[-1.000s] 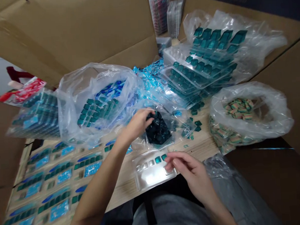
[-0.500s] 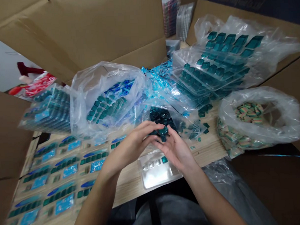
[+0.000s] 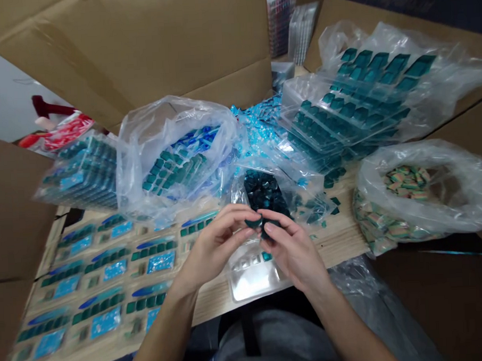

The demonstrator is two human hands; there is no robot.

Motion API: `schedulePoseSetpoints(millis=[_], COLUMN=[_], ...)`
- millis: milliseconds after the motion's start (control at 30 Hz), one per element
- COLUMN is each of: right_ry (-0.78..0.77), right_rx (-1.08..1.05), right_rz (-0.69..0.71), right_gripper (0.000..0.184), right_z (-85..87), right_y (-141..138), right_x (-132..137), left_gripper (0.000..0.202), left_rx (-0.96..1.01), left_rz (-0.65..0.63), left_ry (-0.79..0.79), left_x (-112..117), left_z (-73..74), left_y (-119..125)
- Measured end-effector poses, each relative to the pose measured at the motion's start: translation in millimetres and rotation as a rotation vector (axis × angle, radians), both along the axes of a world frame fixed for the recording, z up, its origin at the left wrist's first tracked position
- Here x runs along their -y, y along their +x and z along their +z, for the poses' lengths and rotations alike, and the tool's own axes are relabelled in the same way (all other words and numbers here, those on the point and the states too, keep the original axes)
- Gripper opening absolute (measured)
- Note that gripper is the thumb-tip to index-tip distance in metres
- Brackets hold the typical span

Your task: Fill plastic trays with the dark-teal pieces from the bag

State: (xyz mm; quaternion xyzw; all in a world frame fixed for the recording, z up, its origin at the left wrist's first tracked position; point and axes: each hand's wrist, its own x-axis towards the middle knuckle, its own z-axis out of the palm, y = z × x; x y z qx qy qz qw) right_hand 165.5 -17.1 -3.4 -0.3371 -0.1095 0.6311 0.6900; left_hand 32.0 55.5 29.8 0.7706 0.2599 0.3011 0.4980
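My left hand (image 3: 220, 242) and my right hand (image 3: 294, 250) meet above a clear plastic tray (image 3: 255, 275) at the table's near edge. The fingers of both hands pinch small dark teal pieces (image 3: 261, 224) between them. The tray has a few teal pieces in its top row; the hands hide part of it. Just behind the hands lies an open clear bag of loose dark teal pieces (image 3: 265, 192).
Rows of filled packs with blue labels (image 3: 109, 274) cover the wooden table (image 3: 339, 240) on the left. Bags of teal trays (image 3: 176, 162) and stacked trays (image 3: 350, 112) lie behind, a bag of striped pieces (image 3: 405, 194) at right. Cardboard walls (image 3: 139, 41) surround everything.
My left hand left the bag of loose pieces and came toward me. My right hand rose from the tray to meet it, and both now pinch teal pieces.
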Motion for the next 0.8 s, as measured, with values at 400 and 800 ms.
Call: schedulePoseSetpoints(millis=[400,800], right_ry=[0.035,-0.265], right_rx=[0.426,0.032], right_rz=[0.144,0.497], right_gripper=[0.014,0.040], right_z=[26.8,-49.0], right_y=[-4,-26], right_x=[33,90], left_gripper=[0.043,0.018], left_rx=[0.301,-0.271], left_rz=[0.084,0.068], left_ry=[0.133,-0.689], left_x=[45,96], left_z=[2.2,-53.5], left_y=[-10,-57])
